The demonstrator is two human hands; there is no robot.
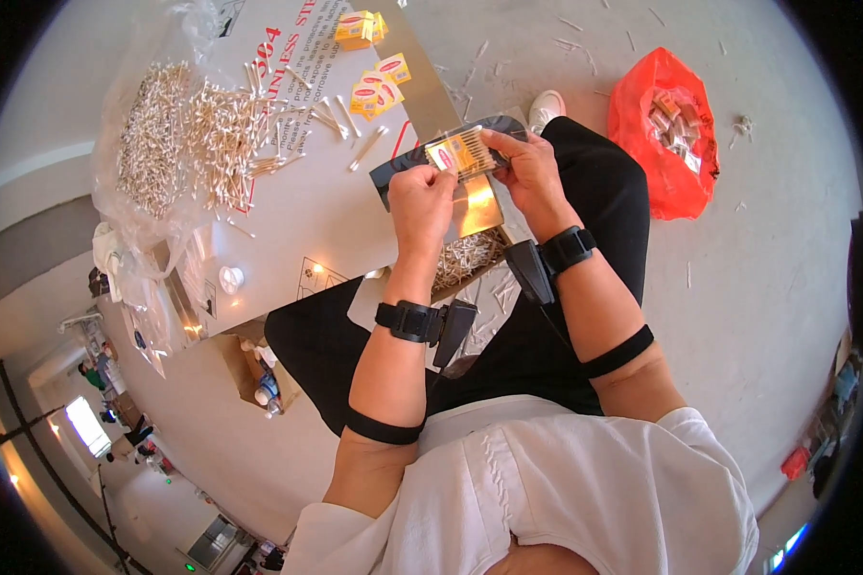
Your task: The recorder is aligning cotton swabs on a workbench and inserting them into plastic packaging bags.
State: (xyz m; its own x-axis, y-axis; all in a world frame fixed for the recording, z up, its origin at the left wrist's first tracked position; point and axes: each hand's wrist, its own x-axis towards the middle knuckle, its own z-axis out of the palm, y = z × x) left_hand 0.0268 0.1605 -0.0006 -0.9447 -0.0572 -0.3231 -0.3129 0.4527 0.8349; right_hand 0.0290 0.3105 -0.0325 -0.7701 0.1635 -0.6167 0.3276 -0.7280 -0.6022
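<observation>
Between my hands, over the near right corner of the table, is a row of cotton swabs (474, 153) with a yellow card (443, 156) at its left end. Clear film seems to surround them, though its edges are hard to make out. My left hand (420, 206) pinches the lower left side by the card. At the other end my right hand (533, 174) grips the swabs, thumb and fingers closed on them. Behind and under them lies a dark glossy strip (391, 174). Several loose swabs (366, 149) lie on the table left of my hands.
A heap of cotton swabs (222, 139) spills from a clear plastic bag (115, 177) on the table (302, 206). Yellow cards (378, 92) and a yellow stack (357, 29) lie farther back. Below my hands stands a box of swabs (465, 261). A red bag (633, 120) holds packets on the floor.
</observation>
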